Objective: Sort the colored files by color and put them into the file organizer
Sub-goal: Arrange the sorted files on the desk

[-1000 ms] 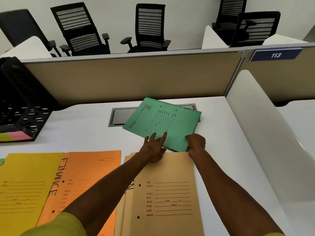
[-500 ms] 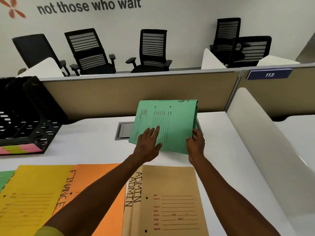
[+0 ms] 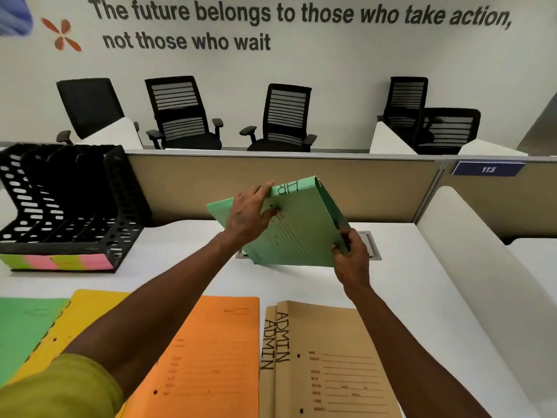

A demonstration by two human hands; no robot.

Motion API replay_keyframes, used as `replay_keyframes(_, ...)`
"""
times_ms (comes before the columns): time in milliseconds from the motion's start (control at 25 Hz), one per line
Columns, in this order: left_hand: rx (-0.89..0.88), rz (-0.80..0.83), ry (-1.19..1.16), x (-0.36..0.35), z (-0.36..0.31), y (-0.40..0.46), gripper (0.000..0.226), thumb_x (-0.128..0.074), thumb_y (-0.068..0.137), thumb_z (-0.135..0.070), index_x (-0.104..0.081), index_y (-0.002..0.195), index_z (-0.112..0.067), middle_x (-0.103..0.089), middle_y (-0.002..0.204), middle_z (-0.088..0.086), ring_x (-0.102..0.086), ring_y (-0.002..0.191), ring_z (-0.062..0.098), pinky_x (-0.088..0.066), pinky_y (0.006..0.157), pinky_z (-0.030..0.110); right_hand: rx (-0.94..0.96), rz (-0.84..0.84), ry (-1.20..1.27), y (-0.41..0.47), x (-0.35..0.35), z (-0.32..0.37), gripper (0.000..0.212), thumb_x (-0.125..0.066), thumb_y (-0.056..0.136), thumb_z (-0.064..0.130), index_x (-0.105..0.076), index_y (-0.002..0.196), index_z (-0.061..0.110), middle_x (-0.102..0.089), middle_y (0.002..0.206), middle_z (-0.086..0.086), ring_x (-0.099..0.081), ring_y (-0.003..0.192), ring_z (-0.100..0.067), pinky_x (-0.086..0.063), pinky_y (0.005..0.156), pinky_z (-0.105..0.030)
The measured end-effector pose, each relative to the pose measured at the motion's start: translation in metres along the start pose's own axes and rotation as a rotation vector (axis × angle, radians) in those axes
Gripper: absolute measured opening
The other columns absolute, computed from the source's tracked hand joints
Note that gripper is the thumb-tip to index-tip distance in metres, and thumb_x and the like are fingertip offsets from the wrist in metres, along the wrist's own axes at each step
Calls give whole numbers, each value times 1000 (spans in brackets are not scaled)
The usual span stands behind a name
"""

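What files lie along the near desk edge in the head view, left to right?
green file → yellow file → orange file → two tan ADMIN files.

two bare forearms, nothing on the wrists or fingers. short olive-yellow sleeve [image 3: 60, 387] on the left arm. left hand [image 3: 247, 218] and right hand [image 3: 351, 257] are ungloved.
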State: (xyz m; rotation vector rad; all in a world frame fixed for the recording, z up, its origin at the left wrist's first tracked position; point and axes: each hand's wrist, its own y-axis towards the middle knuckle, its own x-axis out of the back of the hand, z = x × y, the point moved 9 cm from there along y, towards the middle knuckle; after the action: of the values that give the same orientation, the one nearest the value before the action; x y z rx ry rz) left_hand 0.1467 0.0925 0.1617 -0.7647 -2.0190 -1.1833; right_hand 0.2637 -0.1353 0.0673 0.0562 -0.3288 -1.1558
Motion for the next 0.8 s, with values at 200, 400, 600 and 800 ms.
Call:
replay_keyframes(200, -15, -120, -104, 47, 21, -26, 33, -68, 87, -26, -58, 116, -14, -65, 102, 6, -57, 89, 27, -45, 77, 38, 101, -1, -66, -15, -20, 46, 34, -65, 89, 0, -59, 115, 21, -63, 108, 7, -60, 107, -22, -55, 89, -40)
replay_keyframes(400, 56, -248, -207, 97, 48, -58, 23, -66, 90, -24, -59, 108, -11, -63, 94, 5, -54, 84, 21, -45, 77, 39, 295, -283, -270, -29, -27, 107, 58, -81, 78, 23, -55, 130, 19, -55, 137, -5, -43, 133, -29, -38, 107, -43)
replay_keyframes(600, 240, -324, -571, 148, 90, -99, 22, -66, 91, -34, -58, 104, -18, -68, 98, -2, -66, 89, 18, -58, 76, 44, -132, -134, 11, -58, -74, 72, 78, -76, 79, 51, -35, 142, 32, -48, 147, -6, -47, 133, -25, -44, 105, -44)
replay_keyframes(800, 518, -300, -938, 162, 141, -147, 22, -68, 91, -27, -60, 108, -15, -71, 106, 3, -70, 100, 21, -60, 84, 43, -132, 163, 203, -115, -155, 61, 63, -71, 84, 46, -43, 139, 34, -61, 132, -2, -60, 118, -20, -57, 91, -38)
